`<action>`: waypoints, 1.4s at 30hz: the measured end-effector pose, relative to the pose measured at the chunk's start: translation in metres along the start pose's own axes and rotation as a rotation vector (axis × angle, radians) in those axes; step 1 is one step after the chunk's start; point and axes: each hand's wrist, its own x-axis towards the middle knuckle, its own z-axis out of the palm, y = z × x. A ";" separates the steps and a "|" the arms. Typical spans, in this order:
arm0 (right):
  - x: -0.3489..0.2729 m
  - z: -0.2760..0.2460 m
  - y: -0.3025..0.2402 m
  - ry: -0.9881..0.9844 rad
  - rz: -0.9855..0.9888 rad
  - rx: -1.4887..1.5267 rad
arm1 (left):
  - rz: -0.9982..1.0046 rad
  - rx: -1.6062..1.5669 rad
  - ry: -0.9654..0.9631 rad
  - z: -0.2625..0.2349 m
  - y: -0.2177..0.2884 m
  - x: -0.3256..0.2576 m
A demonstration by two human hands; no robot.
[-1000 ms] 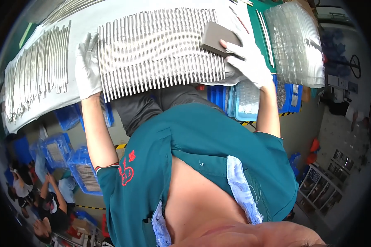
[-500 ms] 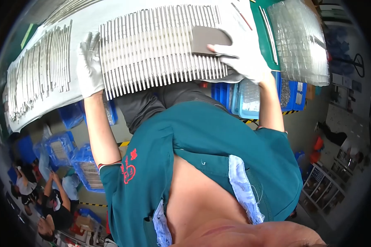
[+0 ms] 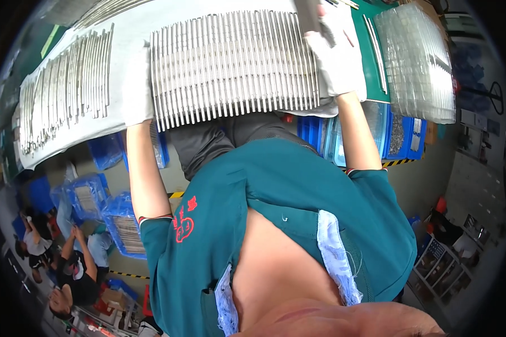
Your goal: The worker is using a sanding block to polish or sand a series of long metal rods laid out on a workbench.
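Note:
A wide row of slim silvery metal rods lies side by side on the white-covered table in front of me. My left hand, in a white glove, rests along the row's left end with its fingers stretched out, holding nothing. At the row's far right corner, my white-gloved right hand grips a flat grey-brown block. The block is tilted on edge, and part of it is cut off by the top of the picture.
A looser group of metal rods lies on the left of the white cloth. To the right are a green mat with thin rods and a stack of clear plastic trays. Blue bins stand below the table; people sit at lower left.
My right hand has lifted the grey-brown block off the rods, moving it away from me and turning it from flat to edgewise. My left hand stays at the row's left end, its fingers closer together.

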 end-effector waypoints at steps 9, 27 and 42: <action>-0.026 -0.011 0.038 0.257 0.145 0.146 | 0.280 1.212 0.146 0.028 0.012 -0.017; -0.036 -0.029 0.050 0.322 0.068 -0.237 | 0.617 0.978 0.023 0.009 0.010 0.028; -0.045 -0.024 0.052 0.404 0.181 -0.149 | 0.655 1.033 -0.125 0.030 0.062 0.044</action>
